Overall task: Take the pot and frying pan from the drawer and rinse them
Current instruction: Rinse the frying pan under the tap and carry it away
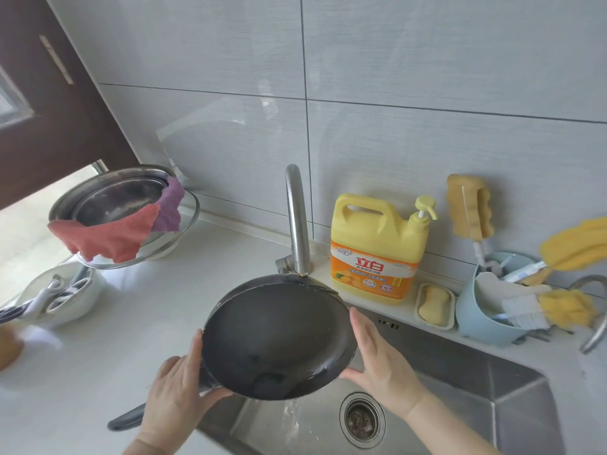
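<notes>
My left hand (174, 394), low centre of frame, grips the frying pan (279, 338) near its handle (126, 420), which runs lower left; my right hand (382, 362) presses its opposite rim, fingers (359, 326) straight. I see the pan tilted over the sink (512, 405), water spilling from its lower edge

1 frying pan (279, 336), 2 hands, 1 faucet (297, 221), 1 detergent jug (377, 247), 2 cloths, 1 soap bar (434, 305).
</notes>
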The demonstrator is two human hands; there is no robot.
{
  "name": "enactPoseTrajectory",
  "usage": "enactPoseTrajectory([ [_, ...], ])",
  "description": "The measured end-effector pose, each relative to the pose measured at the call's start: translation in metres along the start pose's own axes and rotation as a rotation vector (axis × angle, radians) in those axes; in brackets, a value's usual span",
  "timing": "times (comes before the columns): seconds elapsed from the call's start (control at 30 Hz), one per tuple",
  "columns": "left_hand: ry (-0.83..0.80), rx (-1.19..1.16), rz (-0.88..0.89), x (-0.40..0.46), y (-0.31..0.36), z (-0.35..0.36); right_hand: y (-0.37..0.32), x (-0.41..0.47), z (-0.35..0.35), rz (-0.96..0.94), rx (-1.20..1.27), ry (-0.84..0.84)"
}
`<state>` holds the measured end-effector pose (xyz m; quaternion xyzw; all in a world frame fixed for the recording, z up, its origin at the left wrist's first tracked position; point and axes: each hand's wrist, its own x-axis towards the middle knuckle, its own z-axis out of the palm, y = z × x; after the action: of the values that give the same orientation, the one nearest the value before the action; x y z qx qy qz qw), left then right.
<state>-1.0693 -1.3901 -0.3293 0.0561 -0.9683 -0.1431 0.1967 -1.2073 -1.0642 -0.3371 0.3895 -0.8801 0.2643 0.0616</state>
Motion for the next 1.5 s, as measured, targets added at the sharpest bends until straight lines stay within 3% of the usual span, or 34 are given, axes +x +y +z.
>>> enactPoseTrajectory([
  [0.2,0.035,0.034,0.116,0.023,0.037,0.018,0.020,-0.026,-0.024,0.106,0.000,0.039],
  [0.53,-0.087,-0.286,0.076,0.059,0.083,0.033,0.049,-0.070,-0.061,0.382,-0.031,0.087],
  [0.77,-0.104,-0.166,0.052,0.043,0.064,0.016,0.041,-0.053,-0.045,0.159,0.014,0.041],
  [0.97,-0.027,-0.027,0.035,0.017,0.032,-0.007,0.014,-0.022,-0.018,0.077,0.019,-0.003],
  [1.2,0.000,-0.052,0.079,0.013,0.013,-0.009,0.001,-0.007,-0.007,0.060,0.030,-0.012],
  [1.5,-0.061,-0.127,0.127,0.048,0.074,0.023,0.041,-0.057,-0.050,0.207,0.014,0.144],
])
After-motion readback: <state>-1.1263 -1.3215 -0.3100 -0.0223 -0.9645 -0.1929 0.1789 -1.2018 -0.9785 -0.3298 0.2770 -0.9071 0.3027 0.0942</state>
